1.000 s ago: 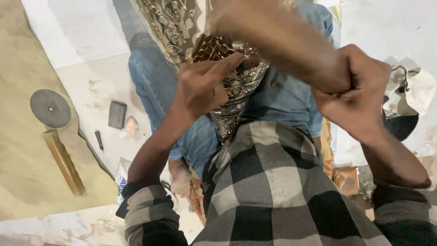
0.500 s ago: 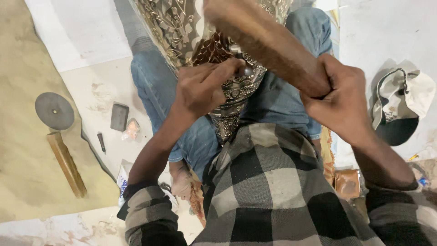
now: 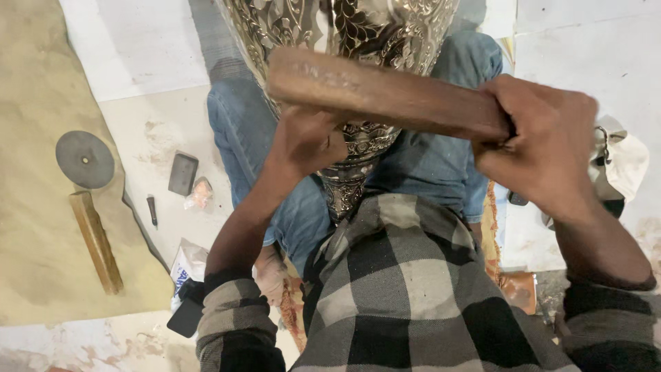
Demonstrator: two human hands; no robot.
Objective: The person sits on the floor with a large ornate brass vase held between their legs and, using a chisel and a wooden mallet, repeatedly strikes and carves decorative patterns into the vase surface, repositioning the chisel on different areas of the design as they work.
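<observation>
- Surface: pale stone floor (image 3: 138,41) in large slabs, stained and scuffed; a tan mat (image 3: 34,207) covers the left side.
- On the mat: a dark round disc (image 3: 85,159) and, just below it, a wooden block (image 3: 96,241) lying lengthwise.
- On the bare floor near the mat's edge: a small dark flat rectangle (image 3: 182,173), a short dark tool (image 3: 152,209), and a crumpled wrapper (image 3: 198,195).
- Person sits on the floor, blue jeans, black-and-white checked shirt.
- Embossed metal vessel (image 3: 344,41) lies across the lap, its narrow part pointing towards the body.
- Left hand (image 3: 306,141) is pressed against the vessel's lower body, fingers curled; whether it pinches a small tool cannot be told, the view is blocked.
- Right hand (image 3: 544,155) is closed tight around one end of a wooden mallet (image 3: 385,93).
- Mallet lies crosswise over the vessel, directly above the left hand.
</observation>
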